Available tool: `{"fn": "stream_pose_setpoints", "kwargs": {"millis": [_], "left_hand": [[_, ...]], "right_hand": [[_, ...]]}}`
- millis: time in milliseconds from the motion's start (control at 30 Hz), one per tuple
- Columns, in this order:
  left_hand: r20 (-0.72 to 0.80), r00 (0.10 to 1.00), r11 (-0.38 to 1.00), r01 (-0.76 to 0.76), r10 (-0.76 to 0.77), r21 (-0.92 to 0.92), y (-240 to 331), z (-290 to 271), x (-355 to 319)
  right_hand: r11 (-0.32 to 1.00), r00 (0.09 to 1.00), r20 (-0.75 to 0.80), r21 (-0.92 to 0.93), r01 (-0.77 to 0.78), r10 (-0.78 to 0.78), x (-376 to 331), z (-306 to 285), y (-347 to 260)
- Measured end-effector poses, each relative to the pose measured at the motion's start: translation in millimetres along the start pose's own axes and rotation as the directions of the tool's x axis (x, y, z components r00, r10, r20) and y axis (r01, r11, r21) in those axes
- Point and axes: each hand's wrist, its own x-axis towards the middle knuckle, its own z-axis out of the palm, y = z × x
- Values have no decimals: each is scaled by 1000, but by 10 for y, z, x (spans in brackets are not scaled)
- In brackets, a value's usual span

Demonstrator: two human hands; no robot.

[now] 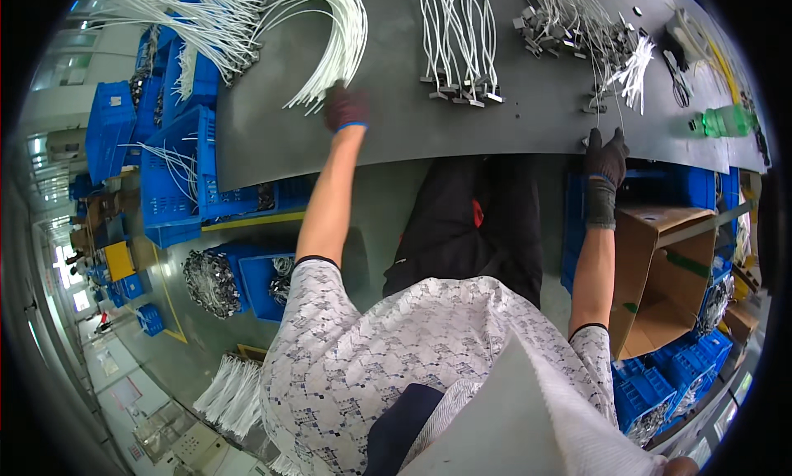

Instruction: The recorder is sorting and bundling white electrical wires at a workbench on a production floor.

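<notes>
My left hand (345, 106), in a dark glove, is smeared by motion at the lower ends of a curved bundle of white cables (351, 35); whether its fingers grip any is not clear. At the table's near edge, my gloved right hand (606, 158) has its fingers on a thin cable (620, 113) that runs back toward a heap of cables with grey metal blocks (557, 35). A loose grey block (593, 107) lies just beyond that hand. Between the hands, farther back, several white cables with grey end blocks (462, 88) lie side by side.
Another white cable pile (210, 30) covers the table's far left. At right lie short white strips (635, 76) and a green bottle (726, 121). Blue crates (169, 179) stand left of the dark table (396, 134); an open cardboard box (668, 290) is below its right side.
</notes>
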Motion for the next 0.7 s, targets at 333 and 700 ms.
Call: {"fn": "stream_pose_setpoints", "kwargs": {"millis": [333, 700], "left_hand": [[247, 966, 968, -136, 82, 212, -847, 175, 306], [703, 599, 131, 718, 384, -684, 113, 127, -421]], "right_hand": [[846, 893, 306, 515, 137, -331, 163, 712, 635], [436, -107, 974, 185, 881, -198, -2259, 682, 3736]]}}
